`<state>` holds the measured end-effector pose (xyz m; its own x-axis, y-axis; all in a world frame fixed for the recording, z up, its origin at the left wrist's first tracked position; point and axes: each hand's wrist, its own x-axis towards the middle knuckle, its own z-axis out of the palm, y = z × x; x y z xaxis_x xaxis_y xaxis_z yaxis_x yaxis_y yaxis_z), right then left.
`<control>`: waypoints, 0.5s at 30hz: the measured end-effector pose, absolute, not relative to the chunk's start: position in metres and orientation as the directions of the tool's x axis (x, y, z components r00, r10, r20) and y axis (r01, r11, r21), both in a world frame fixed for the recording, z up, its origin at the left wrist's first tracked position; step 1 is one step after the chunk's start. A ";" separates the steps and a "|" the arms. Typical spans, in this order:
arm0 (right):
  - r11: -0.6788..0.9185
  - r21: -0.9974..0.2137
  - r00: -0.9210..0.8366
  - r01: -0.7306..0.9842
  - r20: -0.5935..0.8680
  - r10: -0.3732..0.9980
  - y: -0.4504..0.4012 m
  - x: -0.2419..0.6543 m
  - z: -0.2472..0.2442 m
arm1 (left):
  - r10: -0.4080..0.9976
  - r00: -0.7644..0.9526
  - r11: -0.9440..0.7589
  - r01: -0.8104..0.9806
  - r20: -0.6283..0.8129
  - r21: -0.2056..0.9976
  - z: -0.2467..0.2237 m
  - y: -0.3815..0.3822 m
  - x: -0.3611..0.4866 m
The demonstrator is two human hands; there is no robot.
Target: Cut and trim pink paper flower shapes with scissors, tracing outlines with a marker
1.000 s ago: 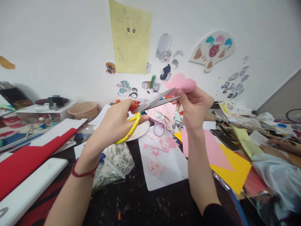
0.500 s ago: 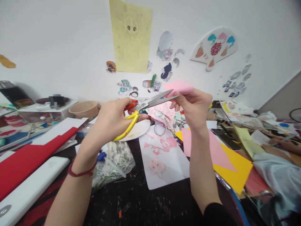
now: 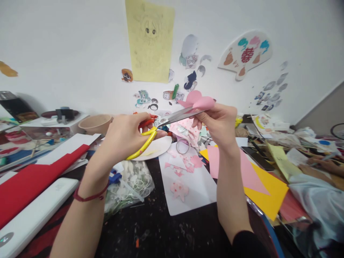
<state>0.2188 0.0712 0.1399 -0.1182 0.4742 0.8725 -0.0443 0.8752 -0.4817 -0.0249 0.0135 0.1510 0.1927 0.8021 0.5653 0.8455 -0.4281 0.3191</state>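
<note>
My left hand (image 3: 125, 136) is wrapped round the handles of yellow and red scissors (image 3: 143, 145), whose blades point right and are nearly closed. A pink paper shape with rounded lobes (image 3: 200, 100) is pinched in my right hand (image 3: 219, 122). The blades reach that paper close to my right fingertips. Below, a white sheet (image 3: 193, 202) carries pink paper scraps (image 3: 185, 165) and a pink spotted star-like piece (image 3: 178, 190). A roll of tape (image 3: 183, 146) stands behind the scraps.
Bag of white and green items (image 3: 134, 182) at centre left; red sheet (image 3: 37, 170) and white case (image 3: 40, 211) farther left. Pink (image 3: 251, 172) and yellow (image 3: 271, 197) paper lie right. Another person's hand (image 3: 322, 165) is at far right. Tan bowl (image 3: 96, 125) at the back.
The scissor blades have drawn closer together and my left hand has shifted slightly left. The pink paper has turned and shows its lobes; my right hand has moved slightly left.
</note>
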 end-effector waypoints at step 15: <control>0.830 -0.557 -0.168 -0.017 0.820 0.547 0.067 0.219 0.139 | 0.800 0.223 -0.431 0.860 0.557 0.275 0.149 0.016 -0.023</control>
<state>0.2187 0.0675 0.1389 -0.1683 0.5471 0.8199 -0.0168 0.8301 -0.5574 -0.0234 0.0157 0.1487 0.2232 0.7999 0.5571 0.8595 -0.4311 0.2745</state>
